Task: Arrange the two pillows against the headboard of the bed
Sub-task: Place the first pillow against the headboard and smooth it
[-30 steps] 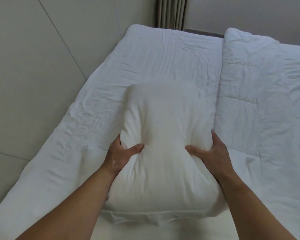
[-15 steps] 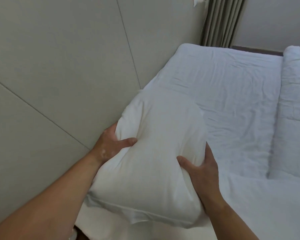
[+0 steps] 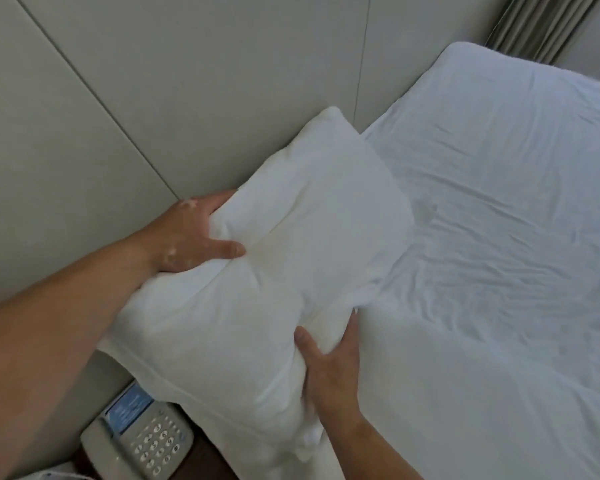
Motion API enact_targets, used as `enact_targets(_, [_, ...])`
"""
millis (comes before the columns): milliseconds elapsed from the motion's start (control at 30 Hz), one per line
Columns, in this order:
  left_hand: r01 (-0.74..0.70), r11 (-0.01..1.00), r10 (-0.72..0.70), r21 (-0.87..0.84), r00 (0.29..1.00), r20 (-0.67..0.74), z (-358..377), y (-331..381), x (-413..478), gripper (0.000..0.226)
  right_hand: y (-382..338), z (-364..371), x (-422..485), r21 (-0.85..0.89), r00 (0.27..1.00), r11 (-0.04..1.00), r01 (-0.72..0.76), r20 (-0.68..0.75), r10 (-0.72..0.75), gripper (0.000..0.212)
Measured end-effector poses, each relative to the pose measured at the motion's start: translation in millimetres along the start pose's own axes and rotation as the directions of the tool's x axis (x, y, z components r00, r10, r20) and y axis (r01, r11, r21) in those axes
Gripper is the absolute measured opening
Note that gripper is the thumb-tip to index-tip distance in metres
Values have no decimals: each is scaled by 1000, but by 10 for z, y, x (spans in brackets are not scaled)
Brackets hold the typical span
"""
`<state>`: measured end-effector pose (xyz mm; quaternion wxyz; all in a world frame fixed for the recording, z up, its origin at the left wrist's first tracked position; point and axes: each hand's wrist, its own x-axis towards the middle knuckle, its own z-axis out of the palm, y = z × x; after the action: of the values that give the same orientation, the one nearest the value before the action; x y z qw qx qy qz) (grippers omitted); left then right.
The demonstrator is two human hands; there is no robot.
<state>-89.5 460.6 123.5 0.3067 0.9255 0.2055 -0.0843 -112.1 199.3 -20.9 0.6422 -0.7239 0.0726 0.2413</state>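
Observation:
I hold one white pillow (image 3: 284, 271) in both hands at the near end of the bed (image 3: 499, 271), its long side close to the padded grey headboard panel (image 3: 153, 98). My left hand (image 3: 191, 237) grips the pillow's edge on the headboard side, thumb pressed into the top. My right hand (image 3: 329, 368) grips the opposite edge on the mattress side. The pillow's far corner points up along the panel. Whether it rests on the mattress I cannot tell. The second pillow is out of view.
A white desk telephone (image 3: 136, 441) with a keypad sits on a dark bedside table below the pillow's near end. Wrinkled white sheet covers the mattress to the right. Beige curtains (image 3: 541, 26) hang at the far top right.
The pillow has swung left from the middle of the bed toward the headboard panel, both hands still gripping it. My view has turned left; the telephone has come into sight and the folded duvet has left it.

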Motion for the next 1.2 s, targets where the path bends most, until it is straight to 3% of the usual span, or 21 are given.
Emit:
enact_targets(133, [55, 975, -54, 214, 999, -9, 259, -532, 145, 89, 387, 428, 177, -166, 985, 983, -74, 140, 98, 71])
enact_targets(267, [115, 940, -136, 322, 990, 43, 614, -1072, 153, 86, 597, 569, 456, -467, 898, 868, -170, 290, 332, 55])
enact_targets(333, [164, 927, -183, 338, 983, 23, 691, -1287, 124, 87, 531, 537, 618, -658, 866, 745, -112, 303, 398, 47])
enact_targets(467, [186, 955, -192, 229, 981, 3, 623, -1470, 60, 99, -148, 441, 974, -893, 862, 392, 221, 367, 350, 52])
enact_targets(567, [256, 950, -262, 181, 965, 11, 545, -1544, 24, 107, -892, 530, 1332, -854, 884, 296, 427, 464, 62, 53])
enact_targets(667, [318, 944, -322, 91, 947, 25, 503, -1625, -14, 107, -1506, 806, 1716, -734, 749, 151, 662, 650, -127, 65])
enact_targets(767, [326, 943, -330, 60, 943, 53, 491, -1694, -80, 105, -1890, 1208, 2154, -612, 614, -120, 782, 789, -18, 87])
enact_targets(867, [321, 944, -326, 75, 943, 70, 505, -1784, -173, 105, -2023, 1563, 2500, -547, 614, -319, 774, 773, 164, 109])
enact_targets(967, [321, 941, -330, 111, 940, 80, 529, -1901, -312, 111, -2041, 1736, 2717, -546, 661, -393, 739, 700, 270, 125])
enact_targets(1067, [336, 937, -344, 95, 935, 84, 559, -2026, -447, 116, -1981, 1734, 2838, -554, 695, -440, 706, 659, 287, 132])
enact_targets(1133, [379, 923, -382, 64, 923, 52, 591, -2123, -537, 112, -1869, 1699, 2850, -556, 713, -474, 683, 647, 268, 129])
enact_targets(1200, [431, 901, -432, 40, 902, 16, 646, -2207, -623, 103, -1730, 1640, 2833, -538, 718, -513, 669, 645, 261, 112])
